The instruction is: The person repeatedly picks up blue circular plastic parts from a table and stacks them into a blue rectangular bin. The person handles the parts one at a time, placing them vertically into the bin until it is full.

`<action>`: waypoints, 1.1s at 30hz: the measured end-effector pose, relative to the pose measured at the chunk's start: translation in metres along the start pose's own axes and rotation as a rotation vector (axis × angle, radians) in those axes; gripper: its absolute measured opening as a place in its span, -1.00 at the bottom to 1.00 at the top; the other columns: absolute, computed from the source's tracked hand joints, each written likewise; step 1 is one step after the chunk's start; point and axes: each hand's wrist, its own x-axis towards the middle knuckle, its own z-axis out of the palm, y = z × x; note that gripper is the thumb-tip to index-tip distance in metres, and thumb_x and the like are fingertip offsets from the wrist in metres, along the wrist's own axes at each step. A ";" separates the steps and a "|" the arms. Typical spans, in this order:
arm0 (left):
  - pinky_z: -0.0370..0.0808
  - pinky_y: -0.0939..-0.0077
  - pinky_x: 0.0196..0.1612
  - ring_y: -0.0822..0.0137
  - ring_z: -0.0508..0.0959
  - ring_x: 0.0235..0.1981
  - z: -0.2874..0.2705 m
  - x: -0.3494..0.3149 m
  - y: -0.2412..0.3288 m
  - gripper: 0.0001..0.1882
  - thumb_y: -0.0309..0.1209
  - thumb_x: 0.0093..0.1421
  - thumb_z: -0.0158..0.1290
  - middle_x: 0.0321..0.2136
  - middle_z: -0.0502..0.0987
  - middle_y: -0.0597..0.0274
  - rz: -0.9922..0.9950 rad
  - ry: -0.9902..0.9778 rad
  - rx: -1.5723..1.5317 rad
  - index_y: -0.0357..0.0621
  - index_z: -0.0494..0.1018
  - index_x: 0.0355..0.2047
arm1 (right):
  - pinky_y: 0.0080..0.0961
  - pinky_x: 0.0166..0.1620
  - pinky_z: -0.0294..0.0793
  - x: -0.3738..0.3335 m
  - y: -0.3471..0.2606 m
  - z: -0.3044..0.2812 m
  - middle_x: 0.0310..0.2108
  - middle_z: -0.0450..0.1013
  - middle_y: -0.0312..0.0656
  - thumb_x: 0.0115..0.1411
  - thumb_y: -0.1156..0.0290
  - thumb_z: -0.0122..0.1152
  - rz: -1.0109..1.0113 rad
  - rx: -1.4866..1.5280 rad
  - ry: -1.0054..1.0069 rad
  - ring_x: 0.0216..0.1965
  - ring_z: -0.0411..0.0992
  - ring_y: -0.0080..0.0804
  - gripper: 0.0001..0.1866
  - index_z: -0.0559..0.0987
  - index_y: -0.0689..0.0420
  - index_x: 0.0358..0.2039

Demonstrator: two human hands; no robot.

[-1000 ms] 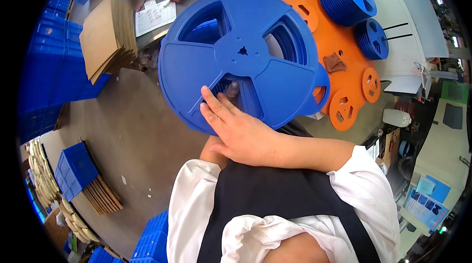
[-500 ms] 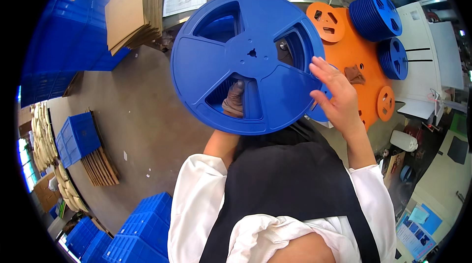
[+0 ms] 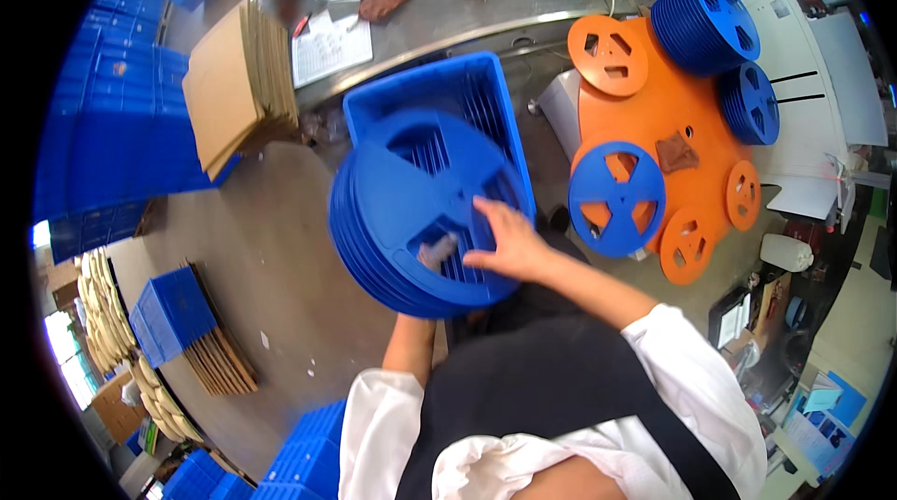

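A stack of blue plastic reels (image 3: 383,182) is held in front of my body, slightly blurred by motion. My left hand (image 3: 437,251), in a greyish glove, reaches from below, and its thumb shows through a window of the top reel. The rest of that hand is hidden under the reels. Over the right part of the top reel lies my bare right hand (image 3: 512,243), fingers apart, tips at the hub and window edge. Behind the stack stands a blue crate (image 3: 500,79) with more blue reels visible inside.
An orange round table (image 3: 645,107) on the right carries orange reels (image 3: 607,53), a blue reel (image 3: 587,164), blue reel stacks (image 3: 696,28) and a brown cloth (image 3: 676,152). Cardboard sheets (image 3: 224,79) stand at left by a grey bench (image 3: 439,9). Blue crates (image 3: 112,107) rise beyond.
The reel stack has come down and tilted, exposing its side and the crate behind. My right hand has moved left, from the rim onto the reel's face.
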 end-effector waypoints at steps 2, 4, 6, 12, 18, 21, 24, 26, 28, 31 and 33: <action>0.47 0.31 0.10 0.21 0.48 0.04 -0.018 0.022 -0.007 -0.44 -0.23 0.21 0.13 0.07 0.45 0.13 -0.034 0.044 0.064 -0.15 0.29 0.17 | -0.15 0.29 0.13 0.008 0.030 0.027 0.26 0.11 0.22 -0.02 -0.03 0.39 0.156 0.208 -0.039 0.28 0.13 0.14 0.03 0.08 0.19 0.31; 0.49 0.32 0.07 0.22 0.50 0.02 -0.042 0.040 -0.021 -0.48 -0.24 0.24 0.10 0.05 0.46 0.13 -0.062 0.115 0.100 -0.15 0.31 0.16 | -0.17 0.33 0.06 0.020 0.060 0.054 0.29 0.06 0.24 0.01 0.02 0.34 0.360 0.396 -0.128 0.33 0.05 0.11 0.00 0.05 0.20 0.32; 0.52 0.34 0.04 0.22 0.51 0.00 -0.067 0.075 -0.026 -0.52 -0.25 0.26 0.06 0.03 0.48 0.14 -0.068 0.163 0.168 -0.15 0.33 0.14 | -0.23 0.31 0.10 0.041 0.102 0.081 0.28 0.09 0.22 0.04 0.00 0.29 0.435 0.520 -0.133 0.30 0.11 0.07 -0.03 0.06 0.21 0.32; 0.58 0.37 -0.04 0.22 0.55 -0.07 -0.110 0.166 -0.038 -0.62 -0.27 0.34 -0.03 -0.02 0.52 0.14 0.135 0.275 0.673 -0.15 0.37 0.11 | -0.23 0.30 0.15 0.114 0.197 0.118 0.30 0.08 0.25 0.03 -0.32 0.13 0.585 0.723 -0.146 0.30 0.14 0.09 0.10 0.08 0.29 0.33; 0.61 0.36 -0.09 0.21 0.57 -0.11 -0.133 0.259 -0.019 -0.66 -0.26 0.35 -0.05 -0.08 0.55 0.13 -0.021 0.248 0.168 -0.15 0.43 0.04 | -0.20 0.30 0.15 0.180 0.235 0.101 0.32 0.07 0.20 0.13 -0.28 0.03 0.665 0.646 -0.058 0.31 0.13 0.08 0.02 0.04 0.21 0.36; 0.50 0.36 0.00 0.23 0.54 -0.07 -0.190 0.285 -0.019 -0.65 -0.25 0.33 -0.04 -0.07 0.54 0.18 0.195 0.169 1.628 -0.14 0.41 0.05 | -0.18 0.29 0.17 0.198 0.235 0.108 0.31 0.08 0.22 0.11 -0.33 0.01 0.737 0.670 -0.044 0.29 0.16 0.11 0.05 0.04 0.23 0.36; 0.35 0.28 0.13 0.25 0.46 0.03 -0.196 0.315 -0.010 -0.61 -0.23 0.30 -0.01 0.00 0.49 0.24 0.088 0.127 1.697 -0.09 0.39 0.08 | -0.20 0.32 0.13 0.208 0.245 0.116 0.31 0.07 0.24 0.13 -0.37 -0.06 0.792 0.704 0.009 0.31 0.12 0.12 0.06 0.06 0.26 0.35; 0.28 0.22 0.17 0.27 0.41 0.08 -0.187 0.333 -0.008 -0.59 -0.22 0.28 -0.02 0.05 0.46 0.27 0.053 -0.033 2.004 -0.05 0.38 0.10 | -0.25 0.35 0.05 0.209 0.255 0.121 0.33 0.04 0.21 0.20 -0.34 -0.14 0.786 0.735 0.057 0.35 0.05 0.08 0.00 0.07 0.27 0.35; 0.22 0.16 0.21 0.28 0.36 0.14 -0.172 0.343 -0.010 -0.57 -0.22 0.27 -0.03 0.09 0.43 0.30 0.044 -0.261 2.442 -0.01 0.38 0.12 | -0.31 0.38 -0.04 0.207 0.267 0.133 0.35 0.01 0.17 0.28 -0.28 -0.22 0.739 0.773 0.127 0.39 -0.03 0.01 -0.08 0.08 0.27 0.35; 0.13 0.07 0.27 0.30 0.29 0.23 -0.161 0.339 -0.023 -0.54 -0.21 0.25 -0.05 0.16 0.39 0.34 0.091 -0.689 3.071 0.05 0.37 0.16 | -0.37 0.40 -0.16 0.166 0.269 0.139 0.37 -0.01 0.15 0.36 -0.17 -0.28 0.628 0.770 0.170 0.42 -0.12 -0.08 -0.19 0.09 0.27 0.34; 0.13 0.08 0.27 0.30 0.29 0.23 -0.171 0.317 -0.031 -0.54 -0.21 0.25 -0.05 0.16 0.39 0.35 0.070 -0.622 2.960 0.06 0.37 0.16 | -0.39 0.37 -0.02 0.121 0.265 0.142 0.34 0.10 0.02 0.38 0.08 -0.07 0.637 0.761 0.162 0.38 0.03 -0.19 -0.39 0.22 0.19 0.31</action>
